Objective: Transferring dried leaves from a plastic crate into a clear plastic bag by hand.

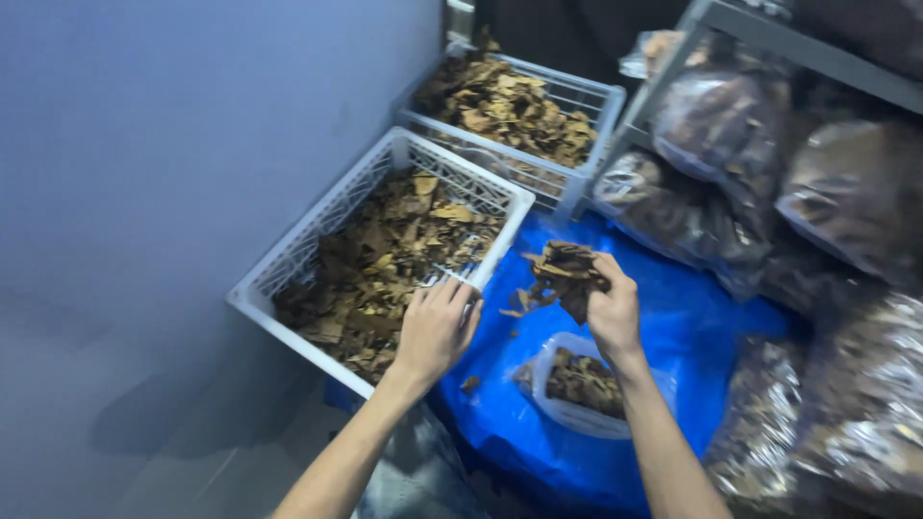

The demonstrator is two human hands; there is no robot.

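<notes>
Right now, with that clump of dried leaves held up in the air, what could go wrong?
Bits could crumble off the leaf clump in the right hand and scatter on the blue sheet, missing the small clear bag below; one crumb already lies there. The left hand presses on the near white crate rim, which might tip or slide.

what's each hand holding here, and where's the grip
The right hand pinches a clump of dried brown leaves by its right edge. The left hand holds nothing; it rests on the white crate's rim.
</notes>
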